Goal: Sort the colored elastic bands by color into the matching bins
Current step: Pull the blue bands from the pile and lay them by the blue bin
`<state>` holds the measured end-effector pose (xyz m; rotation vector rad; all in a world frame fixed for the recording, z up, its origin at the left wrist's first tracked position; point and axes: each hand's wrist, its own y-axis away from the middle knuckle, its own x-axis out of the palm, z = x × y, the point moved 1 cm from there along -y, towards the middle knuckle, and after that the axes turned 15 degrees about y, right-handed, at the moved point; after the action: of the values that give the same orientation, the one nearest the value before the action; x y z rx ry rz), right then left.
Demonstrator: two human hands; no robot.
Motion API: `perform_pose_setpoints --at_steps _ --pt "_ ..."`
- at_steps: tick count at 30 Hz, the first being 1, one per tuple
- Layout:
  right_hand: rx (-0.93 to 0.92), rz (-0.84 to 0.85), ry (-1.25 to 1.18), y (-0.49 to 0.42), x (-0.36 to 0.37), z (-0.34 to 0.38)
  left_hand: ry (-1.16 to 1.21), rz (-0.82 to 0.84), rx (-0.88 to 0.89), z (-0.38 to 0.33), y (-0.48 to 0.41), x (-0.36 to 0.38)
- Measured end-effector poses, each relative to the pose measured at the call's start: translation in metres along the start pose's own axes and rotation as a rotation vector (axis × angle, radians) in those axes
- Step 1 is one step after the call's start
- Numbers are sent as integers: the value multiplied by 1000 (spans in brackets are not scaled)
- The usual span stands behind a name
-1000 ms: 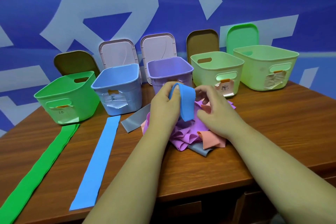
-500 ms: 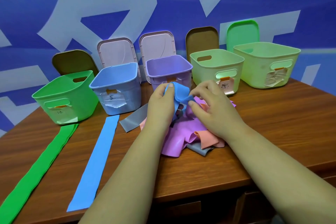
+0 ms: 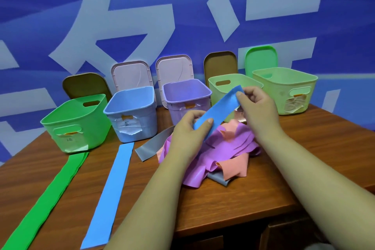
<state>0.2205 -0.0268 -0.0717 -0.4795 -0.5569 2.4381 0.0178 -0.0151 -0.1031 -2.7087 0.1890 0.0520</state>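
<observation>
Above the tangled pile [image 3: 219, 154] of purple, pink and grey bands at mid-counter, a blue band [image 3: 218, 110] is stretched between both hands: the left hand [image 3: 189, 134] has its fingers closed on the near end, the right hand [image 3: 256, 105] pinches the far end. On the counter [image 3: 304, 158] to the left, a green strip [image 3: 46, 199] and another blue strip [image 3: 110, 193] lie flat in front of the green bin [image 3: 75, 124] and blue bin [image 3: 132, 111]. No bands are visible inside any bin, so sorting looks barely begun; most of the pile remains.
</observation>
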Motion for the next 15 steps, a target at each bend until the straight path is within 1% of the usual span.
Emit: perform_pose_setpoints --at_steps 3,6,9,12,15 --pt "22 -27 12 -15 -9 20 4 32 25 0 3 0" --pt "45 -21 -6 -25 -14 43 -141 34 78 0 7 -1" --pt "4 -18 0 -31 -16 67 -262 48 101 0 9 -2" --pt "-20 -52 -14 -37 -19 89 -254 42 117 1 11 -4" --pt "-48 -74 -11 -40 -20 109 -215 21 75 1 12 -3"
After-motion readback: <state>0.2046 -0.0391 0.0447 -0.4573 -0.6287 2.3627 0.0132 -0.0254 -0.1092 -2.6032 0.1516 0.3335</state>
